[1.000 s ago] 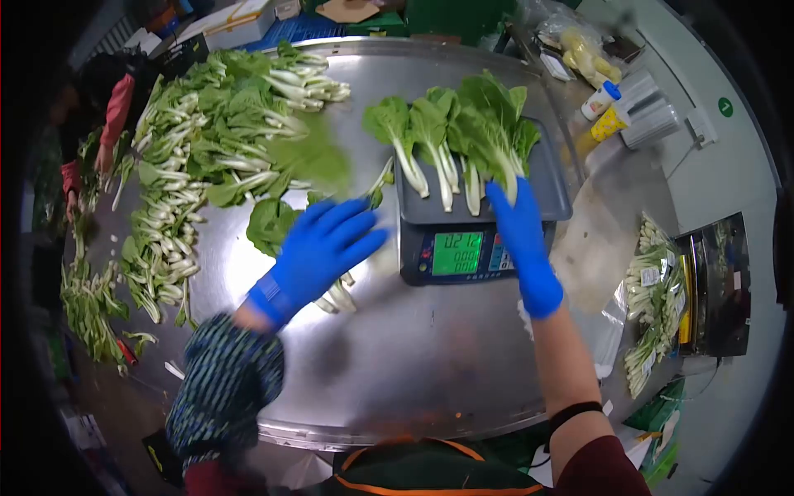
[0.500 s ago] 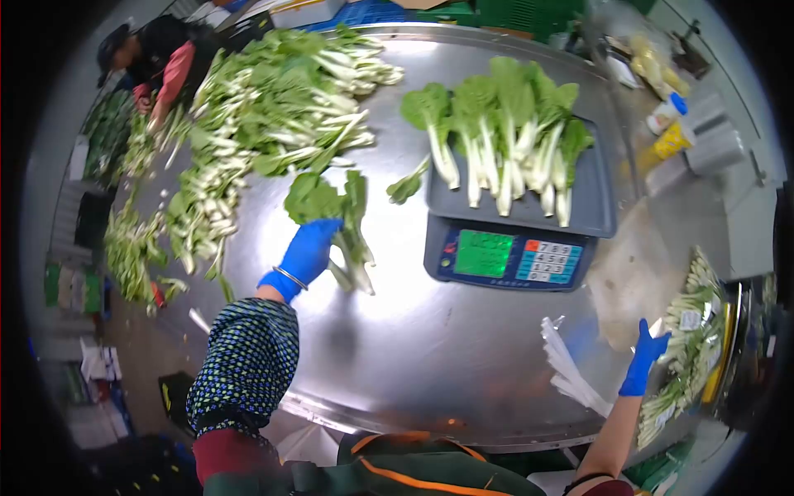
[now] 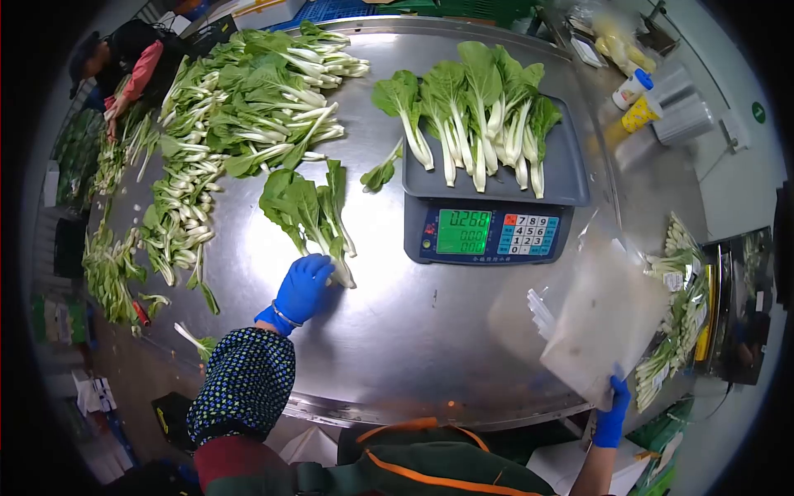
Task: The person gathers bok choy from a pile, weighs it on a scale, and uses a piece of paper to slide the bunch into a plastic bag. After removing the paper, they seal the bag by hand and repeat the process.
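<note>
My left hand (image 3: 303,291), in a blue glove, is closed at the white stem ends of a small bunch of leafy greens like bok choy (image 3: 299,207) lying on the steel table. Its fingertips are partly hidden against the stems. At the right, my gloved right hand (image 3: 612,415) pinches the lower edge of a clear plastic bag (image 3: 608,318), which hangs flat and tilted above the table. More bok choy (image 3: 475,107) lies side by side on the grey pan (image 3: 572,165) of a digital scale (image 3: 488,233), whose top line seems to read 0.268.
A large heap of greens (image 3: 265,107) covers the table's left. One loose stalk (image 3: 382,168) lies left of the scale. White plastic strips (image 3: 540,314) lie beside the bag. Bagged greens (image 3: 674,314) stand at the right edge. Another person (image 3: 132,70) handles greens at the far left.
My left hand has moved from the leaves down to the stem ends of the bunch. My right hand has lifted the plastic bag off the table and drawn it nearer me.
</note>
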A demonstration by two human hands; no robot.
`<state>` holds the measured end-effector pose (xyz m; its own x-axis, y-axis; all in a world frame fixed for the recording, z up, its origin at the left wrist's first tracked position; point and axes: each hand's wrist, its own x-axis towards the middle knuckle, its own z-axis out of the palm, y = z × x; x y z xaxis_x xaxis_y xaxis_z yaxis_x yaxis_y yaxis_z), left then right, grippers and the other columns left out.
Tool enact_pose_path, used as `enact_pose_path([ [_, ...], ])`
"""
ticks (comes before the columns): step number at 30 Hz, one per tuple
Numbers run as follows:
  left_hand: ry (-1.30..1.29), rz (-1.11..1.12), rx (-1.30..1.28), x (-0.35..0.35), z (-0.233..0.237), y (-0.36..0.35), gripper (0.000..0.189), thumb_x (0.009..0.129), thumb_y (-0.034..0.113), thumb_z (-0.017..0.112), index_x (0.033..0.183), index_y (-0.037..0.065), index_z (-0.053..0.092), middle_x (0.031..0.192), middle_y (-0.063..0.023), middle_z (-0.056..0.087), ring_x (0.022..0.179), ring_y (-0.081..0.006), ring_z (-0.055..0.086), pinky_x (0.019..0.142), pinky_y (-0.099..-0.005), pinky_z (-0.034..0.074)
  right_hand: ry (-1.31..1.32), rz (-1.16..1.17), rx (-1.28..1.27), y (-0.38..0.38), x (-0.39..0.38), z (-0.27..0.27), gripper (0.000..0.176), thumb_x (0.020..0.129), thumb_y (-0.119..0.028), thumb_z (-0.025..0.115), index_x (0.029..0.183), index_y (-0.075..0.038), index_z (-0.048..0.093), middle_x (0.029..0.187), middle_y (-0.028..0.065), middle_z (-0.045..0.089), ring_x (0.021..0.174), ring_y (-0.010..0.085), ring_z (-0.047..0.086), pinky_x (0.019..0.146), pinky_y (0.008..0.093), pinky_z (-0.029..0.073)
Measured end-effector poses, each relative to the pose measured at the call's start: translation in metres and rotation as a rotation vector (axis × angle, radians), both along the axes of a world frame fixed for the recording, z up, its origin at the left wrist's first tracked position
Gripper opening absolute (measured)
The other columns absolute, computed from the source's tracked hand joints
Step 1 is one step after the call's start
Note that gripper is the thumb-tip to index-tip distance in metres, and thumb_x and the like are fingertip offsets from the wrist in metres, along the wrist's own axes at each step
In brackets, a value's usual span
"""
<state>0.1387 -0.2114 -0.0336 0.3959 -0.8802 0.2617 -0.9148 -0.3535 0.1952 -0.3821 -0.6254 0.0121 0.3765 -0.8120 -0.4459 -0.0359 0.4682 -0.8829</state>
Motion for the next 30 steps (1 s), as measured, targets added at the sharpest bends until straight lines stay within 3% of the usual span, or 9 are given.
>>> enact_pose_path([
  [6,0.010,0.023,0.243,0.012,-0.010,0.024,0.027,0.070,0.007,0.053,0.097,0.013,0.052,0.097,-0.0060,0.053,0.092,-0.0245,0.050,0.076,-0.0349,0.041,0.025,-0.055,0.143,0.040,-0.015,-0.031,0.051,0.073,-0.011,0.051,0.122,0.000,0.042,0.118,0.0116,0.047,0.107,0.0245,0.047,0.094,0.0341,0.036],
  [8,0.088,0.154,0.136,0.025,0.005,0.024,0.028,0.069,0.005,0.052,0.095,0.014,0.057,0.095,-0.0049,0.055,0.094,-0.0239,0.050,0.077,-0.0349,0.040,0.124,-0.101,-0.046,0.036,-0.011,-0.036,0.047,0.076,-0.011,0.053,0.120,0.003,0.044,0.116,0.0097,0.049,0.103,0.0231,0.048,0.089,0.0329,0.038],
  [10,-0.299,0.283,-0.114,0.028,0.039,0.000,0.041,0.065,0.001,0.056,0.102,0.017,0.060,0.098,-0.0028,0.056,0.096,-0.0247,0.049,0.081,-0.0361,0.038,0.625,-0.175,-0.573,0.013,-0.025,-0.050,0.040,0.081,-0.009,0.051,0.119,0.002,0.044,0.116,0.0094,0.050,0.105,0.0221,0.047,0.090,0.0316,0.036],
  [14,-0.498,0.061,-0.209,0.047,0.122,-0.097,0.049,0.065,0.005,0.057,0.112,0.021,0.054,0.107,-0.0021,0.051,0.102,-0.0225,0.045,0.084,-0.0364,0.035,0.539,-0.131,-0.701,-0.006,0.062,0.014,0.035,0.083,-0.006,0.050,0.117,0.001,0.047,0.116,0.0095,0.050,0.106,0.0212,0.046,0.091,0.0314,0.034],
  [17,-0.558,0.084,-0.181,0.057,0.127,-0.122,0.049,0.066,0.007,0.056,0.112,0.021,0.052,0.106,-0.0021,0.051,0.101,-0.0225,0.046,0.083,-0.0367,0.035,0.718,0.163,-1.192,0.017,0.141,0.064,0.025,0.083,-0.005,0.048,0.108,-0.002,0.054,0.109,0.0111,0.055,0.102,0.0233,0.049,0.091,0.0329,0.034],
  [20,-0.421,0.224,0.152,0.052,0.101,-0.090,0.041,0.068,0.007,0.054,0.108,0.017,0.053,0.106,-0.0061,0.051,0.101,-0.0234,0.046,0.084,-0.0389,0.035,0.795,0.269,-1.358,0.005,0.133,0.051,0.022,0.084,-0.004,0.047,0.103,-0.002,0.057,0.105,0.0115,0.056,0.101,0.0248,0.050,0.092,0.0340,0.035],
  [24,-0.164,0.221,0.493,0.052,0.053,-0.042,0.056,0.067,0.012,0.060,0.120,0.012,0.044,0.118,-0.0129,0.044,0.106,-0.0306,0.043,0.088,-0.0420,0.033,0.670,0.118,-0.964,-0.017,0.124,0.020,0.023,0.084,-0.003,0.046,0.103,-0.001,0.058,0.103,0.0099,0.057,0.101,0.0207,0.050,0.090,0.0314,0.036],
  [28,0.251,0.240,-0.251,0.073,0.068,-0.111,0.050,0.070,0.016,0.064,0.117,0.008,0.048,0.107,-0.0130,0.054,0.098,-0.0272,0.051,0.083,-0.0363,0.041,0.464,0.161,-0.853,-0.040,0.210,0.051,0.030,0.085,-0.005,0.045,0.114,-0.001,0.051,0.115,0.0098,0.051,0.103,0.0181,0.048,0.091,0.0288,0.035],
  [30,0.770,0.329,-0.586,0.086,0.096,-0.159,0.036,0.079,0.017,0.058,0.111,0.002,0.052,0.101,-0.0082,0.058,0.091,-0.0193,0.056,0.079,-0.0283,0.044,0.323,0.245,-0.855,-0.062,0.265,0.069,0.037,0.086,-0.010,0.047,0.121,-0.003,0.045,0.120,0.0082,0.048,0.108,0.0174,0.045,0.093,0.0292,0.034],
])
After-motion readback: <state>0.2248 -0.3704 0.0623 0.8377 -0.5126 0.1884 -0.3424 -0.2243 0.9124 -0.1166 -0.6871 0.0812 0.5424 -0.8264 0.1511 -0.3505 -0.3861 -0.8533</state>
